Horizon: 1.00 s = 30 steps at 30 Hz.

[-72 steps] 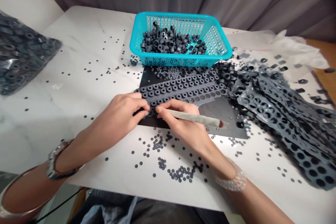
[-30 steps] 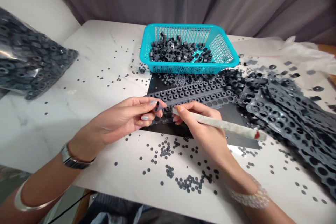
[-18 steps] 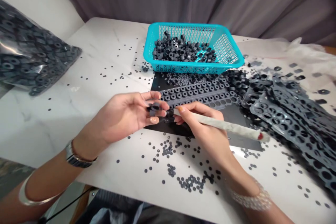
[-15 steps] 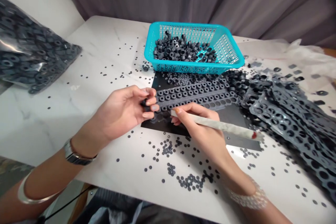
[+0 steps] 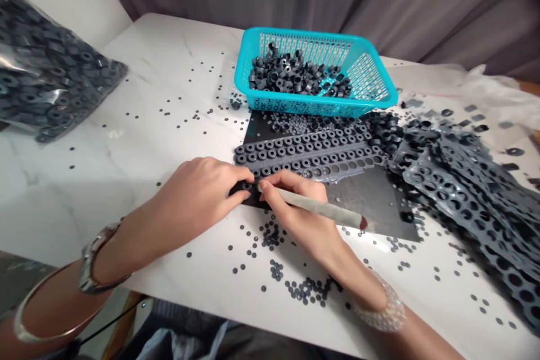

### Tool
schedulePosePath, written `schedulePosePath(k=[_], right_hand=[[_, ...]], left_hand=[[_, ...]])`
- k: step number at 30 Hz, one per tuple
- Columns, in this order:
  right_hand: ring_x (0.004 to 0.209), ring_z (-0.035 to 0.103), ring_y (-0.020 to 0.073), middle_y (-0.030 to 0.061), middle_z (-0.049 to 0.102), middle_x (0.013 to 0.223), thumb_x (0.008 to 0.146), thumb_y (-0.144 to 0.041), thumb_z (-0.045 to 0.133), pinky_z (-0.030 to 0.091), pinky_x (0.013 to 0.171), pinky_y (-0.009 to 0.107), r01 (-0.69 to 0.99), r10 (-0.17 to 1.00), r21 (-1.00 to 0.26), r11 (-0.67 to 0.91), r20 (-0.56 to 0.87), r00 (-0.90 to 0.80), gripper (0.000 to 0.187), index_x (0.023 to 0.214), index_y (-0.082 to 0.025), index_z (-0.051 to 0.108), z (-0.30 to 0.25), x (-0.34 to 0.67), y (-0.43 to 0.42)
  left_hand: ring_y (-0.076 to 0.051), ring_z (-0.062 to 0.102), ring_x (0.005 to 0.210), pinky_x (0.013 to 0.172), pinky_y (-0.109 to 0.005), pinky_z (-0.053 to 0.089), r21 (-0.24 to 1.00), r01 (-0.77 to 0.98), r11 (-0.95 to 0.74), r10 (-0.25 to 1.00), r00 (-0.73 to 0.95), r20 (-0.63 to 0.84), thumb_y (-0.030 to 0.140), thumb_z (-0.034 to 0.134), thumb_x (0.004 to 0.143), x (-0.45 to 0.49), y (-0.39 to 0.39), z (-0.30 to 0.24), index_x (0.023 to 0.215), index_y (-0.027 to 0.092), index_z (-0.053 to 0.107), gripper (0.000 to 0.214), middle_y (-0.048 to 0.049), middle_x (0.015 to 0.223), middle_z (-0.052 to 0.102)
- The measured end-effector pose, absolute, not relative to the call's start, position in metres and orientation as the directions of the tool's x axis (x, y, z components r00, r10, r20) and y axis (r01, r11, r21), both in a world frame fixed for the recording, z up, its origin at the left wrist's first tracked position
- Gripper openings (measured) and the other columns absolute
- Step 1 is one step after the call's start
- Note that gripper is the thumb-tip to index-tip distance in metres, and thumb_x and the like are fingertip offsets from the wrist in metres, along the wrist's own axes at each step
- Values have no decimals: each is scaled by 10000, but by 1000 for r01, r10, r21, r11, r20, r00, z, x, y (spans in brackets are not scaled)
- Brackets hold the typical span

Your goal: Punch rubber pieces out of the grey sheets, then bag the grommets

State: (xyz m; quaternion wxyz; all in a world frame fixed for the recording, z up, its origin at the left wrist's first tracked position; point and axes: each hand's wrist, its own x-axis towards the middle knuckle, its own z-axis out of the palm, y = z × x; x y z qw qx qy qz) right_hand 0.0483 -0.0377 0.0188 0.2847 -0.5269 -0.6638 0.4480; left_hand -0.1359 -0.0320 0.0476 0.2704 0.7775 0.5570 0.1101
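Note:
My left hand (image 5: pixel 198 194) lies palm down with its fingers curled, pinching the near left end of a grey rubber strip (image 5: pixel 307 154) studded with small rings. My right hand (image 5: pixel 295 208) is closed round a pale wrapped stick (image 5: pixel 320 209), held like a pen, whose tip presses on the strip right beside my left fingertips. The strip lies on a black mat (image 5: pixel 367 202) in the middle of the white table (image 5: pixel 147 112). Whatever sits between my left fingertips is hidden.
A turquoise basket (image 5: pixel 379 87) holding several grey rings stands behind the mat. A heap of punched-out grey strips (image 5: pixel 468 180) spreads to the right. A clear bag of rings (image 5: pixel 46 90) lies far left. Small round punch-outs (image 5: pixel 304 289) litter the table near its front edge.
My left hand had lifted and turned palm up with a small ring; it has come back down, palm down, on the strip's end. My right hand and stick shifted left to meet it.

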Motion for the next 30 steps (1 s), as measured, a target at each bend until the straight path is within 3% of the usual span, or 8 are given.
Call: schedulePosePath(k=[7,14,17,20,23,25,27,30], right_hand=[[542,542,81,-44,638,655,923,-248,512,374,528,205,483,939,-852,202,28,-343,180,792,-201,626,16,48,-43],[544,512,103,-2,598,644,907,-160,485,363,543,233,534,899,-760,370,148,-412,190,737,-167,571,14,43,-44],[571,517,119,10,598,654,909,-155,463,363,563,248,549,899,-741,386,171,-403,198,742,-168,569,14,41,-44],[561,507,121,10,588,642,909,-165,464,352,554,254,567,923,-760,316,109,-369,193,745,-171,565,17,41,-45],[560,514,117,4,601,652,928,-204,461,358,559,254,536,930,-806,249,45,-364,207,759,-176,578,21,43,-46],[568,538,117,1,637,674,928,-236,476,373,565,252,492,940,-852,180,2,-341,216,766,-181,609,23,44,-45],[558,559,119,-6,664,665,912,-283,517,384,545,248,441,957,-894,77,-58,-284,225,751,-187,640,24,46,-44],[598,611,133,-7,696,668,882,-332,572,414,542,240,353,977,-935,-45,-114,-178,227,736,-190,673,26,52,-39]], left_hand=[[-196,615,650,562,-306,298,178,931,-318,922,348,-168,241,431,883,-124,-37,46,823,219,618,197,-23,705,677],[-179,541,540,517,-316,227,125,944,-307,920,328,-216,236,411,868,-119,-34,41,736,214,540,186,-13,604,594],[-155,508,534,524,-299,257,208,933,-293,913,337,-229,225,422,867,-124,-33,45,756,210,588,200,3,570,553],[-109,426,472,487,-260,265,398,891,-219,926,318,-203,253,509,846,-139,-33,60,799,243,662,160,43,501,467],[-86,280,415,414,-257,175,549,833,-65,990,122,-67,365,621,811,-155,-33,75,781,266,698,128,51,462,317],[-88,287,449,424,-260,181,631,775,27,999,-7,-35,365,666,789,-158,-30,78,753,257,699,119,38,492,326],[-90,333,492,443,-252,220,765,636,102,992,-11,-123,342,697,772,-155,-24,73,755,238,698,106,23,541,400],[-73,354,512,457,-226,255,931,250,268,945,121,-304,300,710,773,-147,-16,59,800,204,691,101,16,596,458]])
